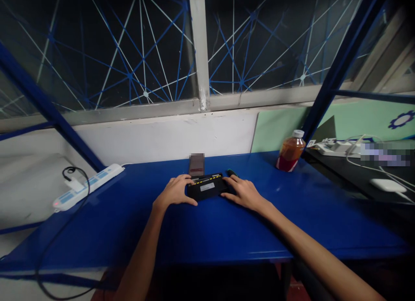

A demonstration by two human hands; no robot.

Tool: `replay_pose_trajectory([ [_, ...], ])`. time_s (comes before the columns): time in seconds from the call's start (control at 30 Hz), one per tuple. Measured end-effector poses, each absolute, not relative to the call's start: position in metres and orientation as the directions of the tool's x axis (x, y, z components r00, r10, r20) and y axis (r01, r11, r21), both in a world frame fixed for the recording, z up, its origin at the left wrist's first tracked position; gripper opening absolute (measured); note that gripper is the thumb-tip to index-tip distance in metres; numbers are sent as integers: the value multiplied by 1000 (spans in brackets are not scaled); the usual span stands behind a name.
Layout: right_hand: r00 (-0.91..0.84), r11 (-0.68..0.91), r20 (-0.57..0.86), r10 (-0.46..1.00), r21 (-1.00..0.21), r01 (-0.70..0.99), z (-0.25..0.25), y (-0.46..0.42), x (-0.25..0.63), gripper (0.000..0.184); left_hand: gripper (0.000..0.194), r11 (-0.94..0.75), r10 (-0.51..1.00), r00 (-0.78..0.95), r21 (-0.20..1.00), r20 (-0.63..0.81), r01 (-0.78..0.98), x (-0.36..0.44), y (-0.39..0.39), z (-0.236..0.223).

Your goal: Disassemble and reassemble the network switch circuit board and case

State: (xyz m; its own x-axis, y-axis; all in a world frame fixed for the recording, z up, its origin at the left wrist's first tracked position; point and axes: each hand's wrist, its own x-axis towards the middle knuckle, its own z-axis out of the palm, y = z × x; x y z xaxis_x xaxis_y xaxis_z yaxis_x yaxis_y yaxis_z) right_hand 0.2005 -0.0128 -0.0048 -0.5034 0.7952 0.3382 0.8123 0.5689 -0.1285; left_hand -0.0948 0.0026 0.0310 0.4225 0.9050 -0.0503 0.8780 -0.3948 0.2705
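Observation:
A flat black case (pixel 207 191) with a white label and a row of yellow dashes lies on the blue table (pixel 253 232). My left hand (pixel 177 191) grips its left end, the fingers over the back edge and the thumb along the front. At the right end, my right hand (pixel 243 193) holds it with curled fingers and the thumb at the near edge. Directly behind the case is a dark brown rectangular object (pixel 196 164), its top blurred. A dark object with a green edge (pixel 231 172) shows just behind my right fingers, partly hidden.
A white power strip (pixel 87 188) with a black cable runs along the left. A bottle of reddish-orange drink (pixel 291 152) stands at the back right. Beyond it, a black surface (pixel 353 173) carries a white charger (pixel 387 185) and cables. Blue frame posts rise on both sides.

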Motion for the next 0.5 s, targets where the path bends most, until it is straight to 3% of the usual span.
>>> replay_pose_trajectory([
  [0.5,-519,610,360,775,-211,764,-7,-12,200,47,66,-418,895,447,358,1,835,-94,3,28],
])
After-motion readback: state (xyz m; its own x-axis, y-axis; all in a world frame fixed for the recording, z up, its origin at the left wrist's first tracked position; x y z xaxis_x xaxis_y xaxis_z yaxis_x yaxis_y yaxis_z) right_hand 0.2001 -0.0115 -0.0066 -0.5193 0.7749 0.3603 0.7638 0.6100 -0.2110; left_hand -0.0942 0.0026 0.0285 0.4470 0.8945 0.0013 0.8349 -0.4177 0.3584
